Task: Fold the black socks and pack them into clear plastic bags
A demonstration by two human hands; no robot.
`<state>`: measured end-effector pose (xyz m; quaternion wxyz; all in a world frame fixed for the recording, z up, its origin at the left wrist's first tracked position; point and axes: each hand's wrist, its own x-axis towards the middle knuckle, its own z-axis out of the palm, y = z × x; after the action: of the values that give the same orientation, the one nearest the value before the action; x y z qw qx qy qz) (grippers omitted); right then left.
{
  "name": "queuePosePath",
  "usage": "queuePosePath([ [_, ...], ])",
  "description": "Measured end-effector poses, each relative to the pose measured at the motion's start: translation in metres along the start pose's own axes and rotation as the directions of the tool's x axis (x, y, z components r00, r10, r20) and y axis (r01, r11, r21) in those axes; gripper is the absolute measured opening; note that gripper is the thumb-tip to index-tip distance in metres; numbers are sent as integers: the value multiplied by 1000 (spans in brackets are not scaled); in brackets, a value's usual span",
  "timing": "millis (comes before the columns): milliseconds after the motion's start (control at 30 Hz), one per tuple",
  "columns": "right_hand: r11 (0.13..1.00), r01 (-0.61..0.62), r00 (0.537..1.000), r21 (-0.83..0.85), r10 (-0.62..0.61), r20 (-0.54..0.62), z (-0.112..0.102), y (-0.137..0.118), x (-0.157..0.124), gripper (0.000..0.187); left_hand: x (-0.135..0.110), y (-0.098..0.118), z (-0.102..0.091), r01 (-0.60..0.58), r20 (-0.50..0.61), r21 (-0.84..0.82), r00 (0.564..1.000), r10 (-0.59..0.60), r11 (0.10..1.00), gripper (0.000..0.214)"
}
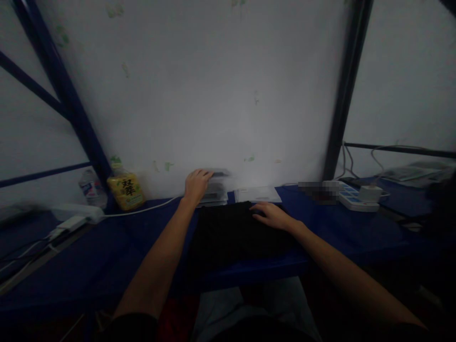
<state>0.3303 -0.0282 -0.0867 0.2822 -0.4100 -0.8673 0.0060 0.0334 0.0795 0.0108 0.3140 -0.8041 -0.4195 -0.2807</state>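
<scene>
My left grip (197,185) resting against top of stack of flat cases (214,194), blurred, hold uncertain. My right grip (270,216) lying open, palm down on black cloth (235,237), holding nothing. Cloth spreading flat on blue bench (107,256), stack just beyond it.

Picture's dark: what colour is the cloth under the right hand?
Black cloth, in the head view.

Left hand (196,186) blurred, right hand (271,216) flat
</scene>
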Motion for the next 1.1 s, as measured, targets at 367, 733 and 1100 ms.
queuePosePath([
  [367, 996, 78, 976, 45, -86, 200, -8, 2, 0, 30, -48, 6, 32, -165, 279, -82, 943, 182, 983, 37],
  [733, 935, -207, 962, -288, 247, 113, 13, 29, 49, 23, -82, 11, 24, -35, 387, -170, 917, 100, 985, 20],
  [1100, 939, -72, 997, -336, 59, -51, 11, 26, 47, 19, -75, 5, 12, 63, 326, -255, 945, 24, 965, 9],
])
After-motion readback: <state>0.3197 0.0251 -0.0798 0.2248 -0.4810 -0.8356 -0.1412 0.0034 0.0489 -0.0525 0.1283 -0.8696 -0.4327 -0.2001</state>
